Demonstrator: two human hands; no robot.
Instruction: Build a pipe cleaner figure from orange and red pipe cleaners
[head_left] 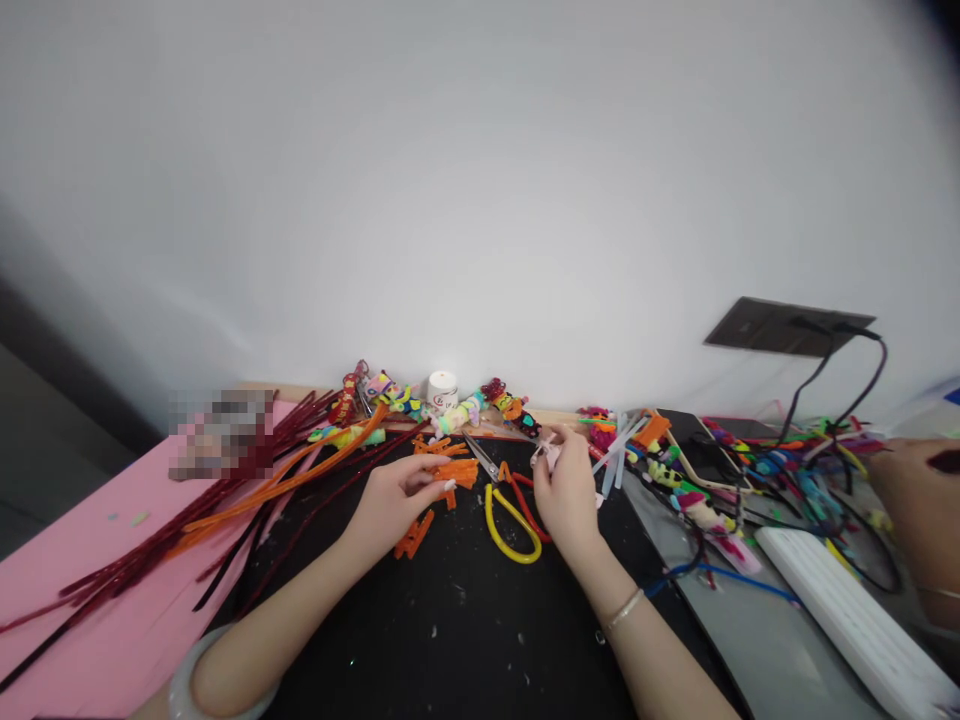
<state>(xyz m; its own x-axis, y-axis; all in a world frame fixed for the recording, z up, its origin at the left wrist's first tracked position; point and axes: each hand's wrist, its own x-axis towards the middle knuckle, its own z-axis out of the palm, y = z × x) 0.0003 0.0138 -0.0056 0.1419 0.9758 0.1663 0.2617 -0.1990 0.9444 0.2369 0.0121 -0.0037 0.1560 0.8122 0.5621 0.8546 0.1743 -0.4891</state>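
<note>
My left hand (397,500) rests on the black mat (450,620), its fingers pinched on a short orange pipe-cleaner piece (448,490) beside a small pile of orange pieces (450,465). More orange pieces (414,537) lie just under that hand. My right hand (566,490) is closed around a small pale pink piece (546,452) held at the fingertips. Between the hands lie scissors (482,458), a yellow pipe-cleaner loop (510,520) and a red one (529,505).
Long dark red and orange pipe cleaners (225,500) spread over a pink sheet (90,600) at left. Small colourful figures and a white roll (442,390) line the wall. At right lie a phone (697,450), tangled cables, a white power strip (847,610) and another person's hand (919,490).
</note>
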